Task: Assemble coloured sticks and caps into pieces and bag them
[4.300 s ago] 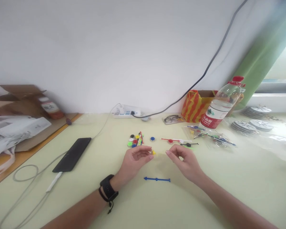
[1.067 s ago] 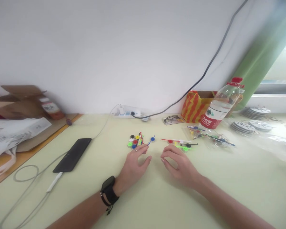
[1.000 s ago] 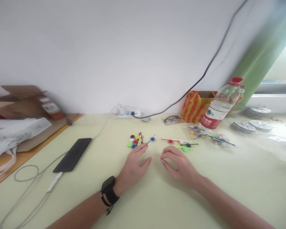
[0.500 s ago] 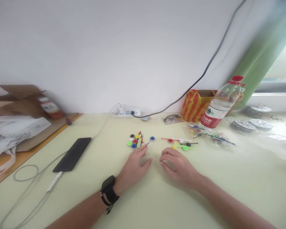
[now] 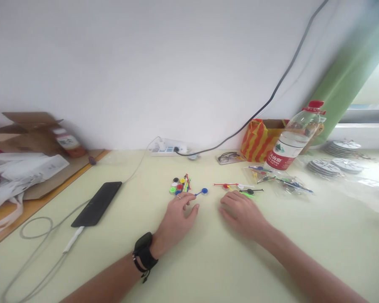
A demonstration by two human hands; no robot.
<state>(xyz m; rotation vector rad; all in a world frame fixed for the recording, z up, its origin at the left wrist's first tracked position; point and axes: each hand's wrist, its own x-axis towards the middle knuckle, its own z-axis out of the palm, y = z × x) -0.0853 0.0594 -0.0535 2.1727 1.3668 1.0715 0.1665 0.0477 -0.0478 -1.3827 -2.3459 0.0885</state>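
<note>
My left hand (image 5: 179, 215), with a black watch at the wrist, has its thumb apart from its fingers. Its fingertips touch the thin end of a blue piece with a round disc (image 5: 204, 191). Just beyond lie several coloured discs (image 5: 180, 186) and a bundle of thin coloured sticks (image 5: 186, 184). My right hand (image 5: 242, 213) rests on the table with curled fingers; whether anything is under them is hidden. Past it are a red piece (image 5: 225, 185), a white one (image 5: 241, 186) and a black one (image 5: 250, 191), with green and yellow parts partly covered.
A black phone (image 5: 97, 204) on a cable lies at left, near a cardboard box (image 5: 34, 132). A power strip (image 5: 167, 150) is by the wall. At right stand a water bottle (image 5: 287, 143), a striped bag (image 5: 255, 139), plastic packets (image 5: 290, 185) and stacked discs (image 5: 324, 167).
The blue piece has shifted slightly toward me and to the right under my left fingertips. My right hand has moved a little right and forward, covering more of the yellow and green parts.
</note>
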